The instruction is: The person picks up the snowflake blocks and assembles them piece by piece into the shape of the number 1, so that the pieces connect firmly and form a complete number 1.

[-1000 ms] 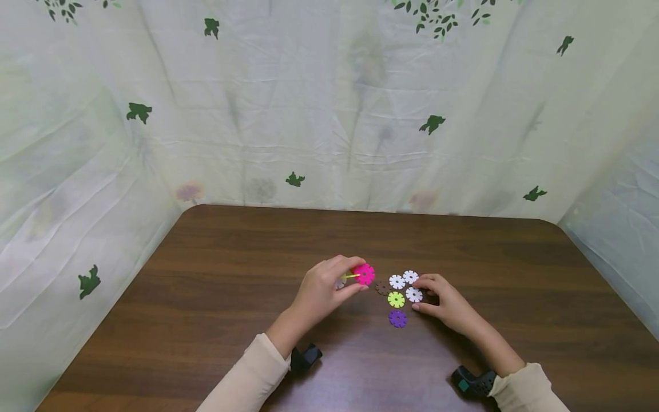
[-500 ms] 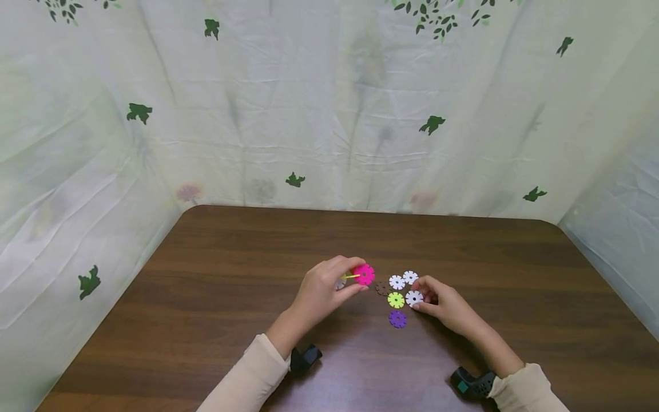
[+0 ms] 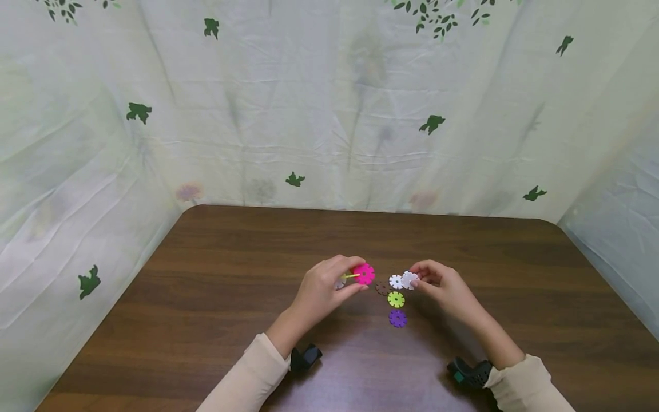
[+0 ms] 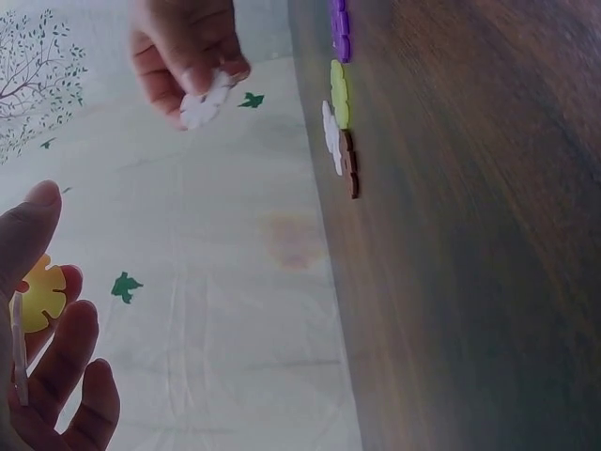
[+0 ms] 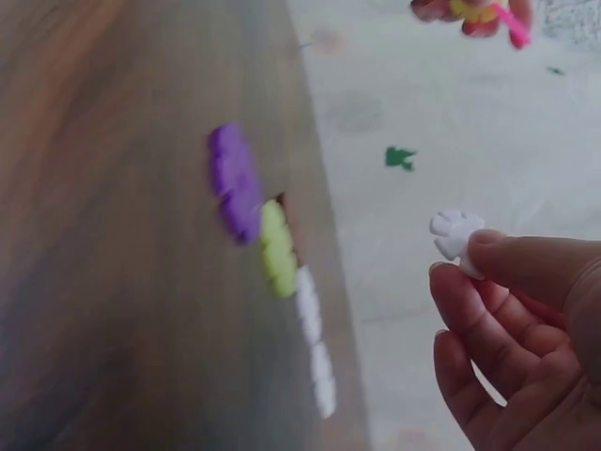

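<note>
My left hand [image 3: 323,286] pinches a pink notched disc [image 3: 364,274] joined to a yellow disc [image 4: 43,295] and a whitish one. A white disc [image 5: 456,233] is pinched between thumb and finger of my right hand [image 3: 448,289], lifted above the table in the right wrist view. Just left of it in the head view lies another white disc [image 3: 395,281], with a brown disc [image 3: 382,288] beside it. Below these are a yellow-green disc [image 3: 396,299] and a purple disc [image 3: 397,319]. The right wrist view shows white discs [image 5: 309,305] lying on the table.
The brown wooden table [image 3: 247,246] spans the space under both hands. Behind it hangs a pale curtain [image 3: 319,103] with green leaf and bird shapes. A black wrist device [image 3: 306,359] is at the left wrist, another [image 3: 469,373] at the right.
My right hand has picked up the nearer white disc and carried it up and slightly left, over the farther white disc's place. The left hand has stayed still with the joined discs.
</note>
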`<state>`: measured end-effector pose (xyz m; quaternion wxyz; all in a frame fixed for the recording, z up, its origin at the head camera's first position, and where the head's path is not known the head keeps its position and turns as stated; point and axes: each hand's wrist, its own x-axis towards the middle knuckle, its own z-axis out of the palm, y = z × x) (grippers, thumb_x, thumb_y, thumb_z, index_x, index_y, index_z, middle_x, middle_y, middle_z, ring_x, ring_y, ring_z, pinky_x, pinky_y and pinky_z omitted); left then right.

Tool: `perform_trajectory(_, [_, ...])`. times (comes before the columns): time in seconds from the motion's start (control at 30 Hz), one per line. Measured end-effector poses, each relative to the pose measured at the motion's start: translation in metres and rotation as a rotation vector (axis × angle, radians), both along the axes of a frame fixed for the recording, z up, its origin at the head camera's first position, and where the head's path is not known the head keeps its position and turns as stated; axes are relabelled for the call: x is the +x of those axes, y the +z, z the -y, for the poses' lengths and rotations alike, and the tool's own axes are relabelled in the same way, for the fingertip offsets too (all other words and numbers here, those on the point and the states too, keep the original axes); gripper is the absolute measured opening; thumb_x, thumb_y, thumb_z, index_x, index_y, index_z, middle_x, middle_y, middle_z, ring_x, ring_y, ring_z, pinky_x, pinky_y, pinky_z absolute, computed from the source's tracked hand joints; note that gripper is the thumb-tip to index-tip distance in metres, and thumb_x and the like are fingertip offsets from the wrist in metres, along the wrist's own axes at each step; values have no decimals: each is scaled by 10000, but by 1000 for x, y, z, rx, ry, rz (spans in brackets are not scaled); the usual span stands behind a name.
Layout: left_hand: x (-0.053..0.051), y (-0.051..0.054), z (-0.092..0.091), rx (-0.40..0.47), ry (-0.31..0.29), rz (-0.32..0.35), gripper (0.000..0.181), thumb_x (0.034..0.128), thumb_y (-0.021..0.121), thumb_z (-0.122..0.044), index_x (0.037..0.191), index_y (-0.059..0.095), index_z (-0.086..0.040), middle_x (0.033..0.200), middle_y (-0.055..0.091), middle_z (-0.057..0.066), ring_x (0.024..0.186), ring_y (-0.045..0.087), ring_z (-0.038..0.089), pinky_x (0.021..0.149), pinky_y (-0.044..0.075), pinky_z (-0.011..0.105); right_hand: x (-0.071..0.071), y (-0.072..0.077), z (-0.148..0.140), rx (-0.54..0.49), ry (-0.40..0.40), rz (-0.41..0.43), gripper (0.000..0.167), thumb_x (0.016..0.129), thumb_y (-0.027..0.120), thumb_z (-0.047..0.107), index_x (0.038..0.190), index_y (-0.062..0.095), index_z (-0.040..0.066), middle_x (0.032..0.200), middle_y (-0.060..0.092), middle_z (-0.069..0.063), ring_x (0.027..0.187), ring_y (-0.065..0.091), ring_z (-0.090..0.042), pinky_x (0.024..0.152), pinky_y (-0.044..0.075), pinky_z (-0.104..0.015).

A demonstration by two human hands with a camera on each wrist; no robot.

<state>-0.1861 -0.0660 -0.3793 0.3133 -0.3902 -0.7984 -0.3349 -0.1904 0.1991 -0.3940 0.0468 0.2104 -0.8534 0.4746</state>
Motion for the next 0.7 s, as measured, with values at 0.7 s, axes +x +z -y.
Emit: perform_trajectory(0.7, [0, -3, -1, -14, -8, 12, 409, 673, 791, -204, 1028, 618, -100, 866, 611, -38, 730, 542, 65, 650, 445, 202, 15, 41, 36, -181, 78, -83, 132, 782, 653, -30, 879, 580, 22, 821, 592, -71, 715, 557, -133, 584, 477, -278])
